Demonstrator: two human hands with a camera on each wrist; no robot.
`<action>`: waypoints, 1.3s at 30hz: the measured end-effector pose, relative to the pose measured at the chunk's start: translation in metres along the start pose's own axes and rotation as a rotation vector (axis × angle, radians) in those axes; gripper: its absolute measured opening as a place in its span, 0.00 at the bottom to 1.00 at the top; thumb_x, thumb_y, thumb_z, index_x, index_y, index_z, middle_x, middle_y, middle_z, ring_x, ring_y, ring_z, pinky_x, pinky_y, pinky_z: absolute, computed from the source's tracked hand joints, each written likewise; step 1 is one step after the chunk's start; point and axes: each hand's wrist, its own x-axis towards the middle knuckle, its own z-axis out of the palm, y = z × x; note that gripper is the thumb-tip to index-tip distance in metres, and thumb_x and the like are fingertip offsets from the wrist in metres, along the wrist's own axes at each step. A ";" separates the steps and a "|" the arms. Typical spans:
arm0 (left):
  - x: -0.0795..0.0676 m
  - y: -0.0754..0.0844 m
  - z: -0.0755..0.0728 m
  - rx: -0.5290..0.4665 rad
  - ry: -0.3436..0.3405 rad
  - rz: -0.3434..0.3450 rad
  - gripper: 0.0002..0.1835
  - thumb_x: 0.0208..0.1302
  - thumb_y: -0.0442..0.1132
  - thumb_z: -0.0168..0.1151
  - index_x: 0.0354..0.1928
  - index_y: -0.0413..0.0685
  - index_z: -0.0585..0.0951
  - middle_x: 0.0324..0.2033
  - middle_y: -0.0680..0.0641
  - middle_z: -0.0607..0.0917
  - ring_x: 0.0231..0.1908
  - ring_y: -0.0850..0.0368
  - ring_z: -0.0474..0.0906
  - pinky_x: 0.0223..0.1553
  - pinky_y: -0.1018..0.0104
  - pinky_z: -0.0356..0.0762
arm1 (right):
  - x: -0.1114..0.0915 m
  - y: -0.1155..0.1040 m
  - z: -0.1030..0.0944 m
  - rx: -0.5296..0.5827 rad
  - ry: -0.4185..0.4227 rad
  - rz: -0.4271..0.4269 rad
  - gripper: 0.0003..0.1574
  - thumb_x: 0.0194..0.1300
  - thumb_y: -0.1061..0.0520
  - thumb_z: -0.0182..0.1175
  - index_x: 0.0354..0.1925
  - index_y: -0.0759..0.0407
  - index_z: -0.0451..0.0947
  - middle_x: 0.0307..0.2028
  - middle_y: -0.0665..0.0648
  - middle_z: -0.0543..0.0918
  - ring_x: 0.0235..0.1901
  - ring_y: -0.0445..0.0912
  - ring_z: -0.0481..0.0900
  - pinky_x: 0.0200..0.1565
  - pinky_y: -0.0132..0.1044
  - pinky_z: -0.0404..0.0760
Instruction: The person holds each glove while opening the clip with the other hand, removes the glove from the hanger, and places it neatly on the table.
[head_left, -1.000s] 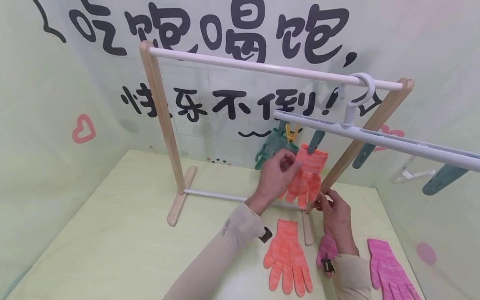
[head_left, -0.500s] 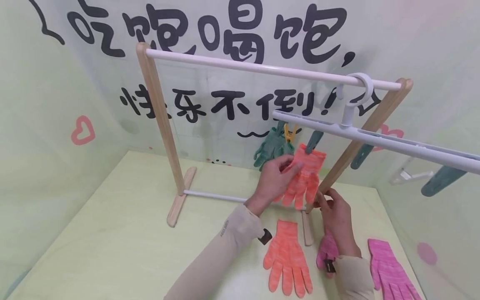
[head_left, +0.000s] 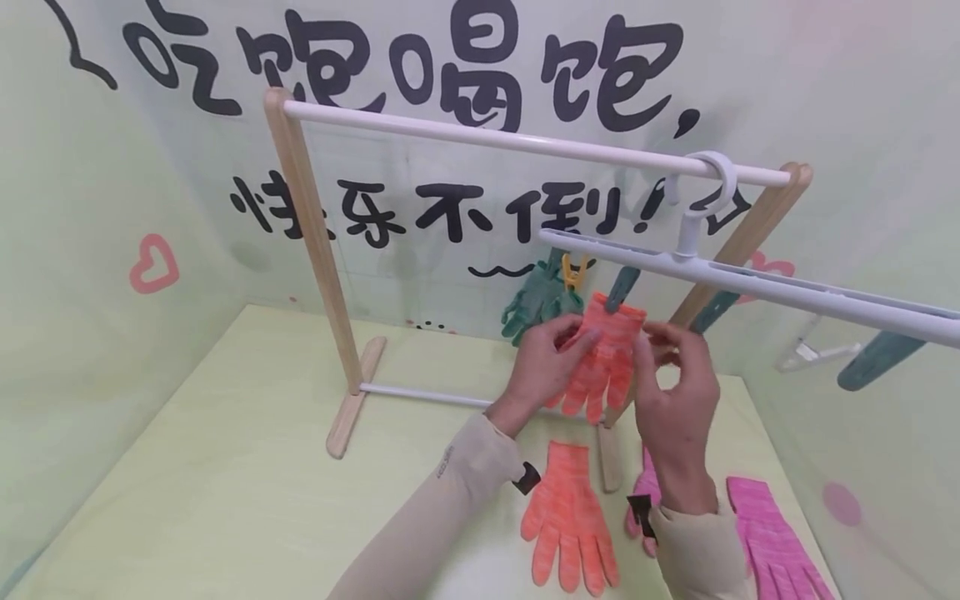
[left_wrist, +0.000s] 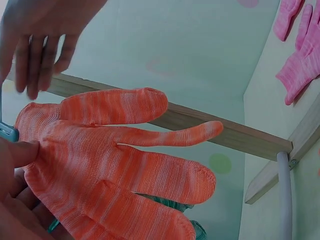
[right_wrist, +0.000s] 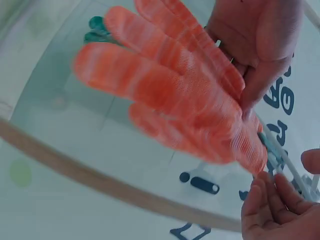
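An orange knit glove [head_left: 609,354] hangs fingers down from a dark teal clip [head_left: 621,287] on the white hanger [head_left: 787,287]. My left hand [head_left: 542,367] pinches its left edge, thumb in front and fingers behind, as the left wrist view also shows with the thumb on the orange knit [left_wrist: 100,165]. At the right side of the cuff is my right hand [head_left: 681,408]. In the right wrist view its fingertips [right_wrist: 262,182] are right at the cuff's edge, and the thumb [right_wrist: 311,161] stands apart from them. Behind my left hand hang green gloves [head_left: 531,298] beside a yellow clip [head_left: 575,271].
The hanger hooks over the white top rail [head_left: 510,140] of a wooden-legged rack [head_left: 318,233]. A second orange glove [head_left: 570,517] lies on the table, with a pink glove [head_left: 776,533] farther right and another partly hidden by my right wrist. More teal clips [head_left: 877,360] hang along the hanger.
My right hand has risen from beside the rack's right foot to the right edge of the hanging glove's cuff. The left hand stays on the glove. The head view has shifted slightly.
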 end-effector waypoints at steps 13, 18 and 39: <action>-0.006 0.003 0.001 0.013 0.012 0.032 0.13 0.69 0.49 0.62 0.48 0.52 0.85 0.36 0.51 0.88 0.34 0.66 0.77 0.38 0.76 0.78 | 0.053 -0.016 0.030 0.073 -0.107 0.180 0.23 0.71 0.40 0.56 0.56 0.51 0.78 0.44 0.56 0.85 0.43 0.37 0.79 0.47 0.23 0.76; -0.008 0.002 -0.001 0.014 0.011 0.035 0.14 0.68 0.51 0.62 0.48 0.53 0.85 0.36 0.52 0.88 0.35 0.65 0.78 0.39 0.75 0.79 | 0.054 -0.018 0.031 0.130 -0.122 0.200 0.24 0.72 0.41 0.56 0.53 0.56 0.79 0.43 0.59 0.86 0.38 0.37 0.79 0.45 0.23 0.77; -0.048 -0.017 -0.021 0.056 0.081 -0.057 0.13 0.68 0.50 0.63 0.46 0.53 0.86 0.41 0.51 0.90 0.45 0.59 0.85 0.51 0.63 0.82 | 0.055 -0.011 0.025 0.229 -0.110 0.129 0.17 0.73 0.50 0.57 0.54 0.56 0.79 0.38 0.51 0.86 0.41 0.39 0.81 0.48 0.26 0.76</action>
